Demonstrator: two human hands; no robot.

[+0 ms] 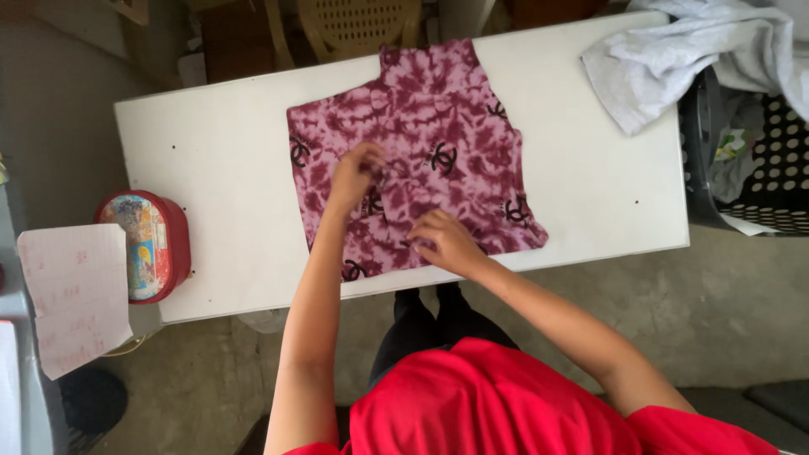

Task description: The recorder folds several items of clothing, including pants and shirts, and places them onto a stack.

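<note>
White table [211, 160] — hands [358, 173] [442, 240] pinching soft maroon tie-dye garment [472, 109].

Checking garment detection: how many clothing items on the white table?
2. Maroon tie-dye garment mid-table under both hands; pale grey garment at the far right corner, draping into the basket, which may hide more.

Both bare arms reach forward, left hand [354, 174] raised with fingers pinched, right hand [445, 242] curled, knuckles up.

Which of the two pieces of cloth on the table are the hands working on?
The maroon tie-dye garment spread flat at the table's middle; both the left hand and right hand rest on it. The pale grey cloth lies crumpled and untouched at the far corner.
</note>
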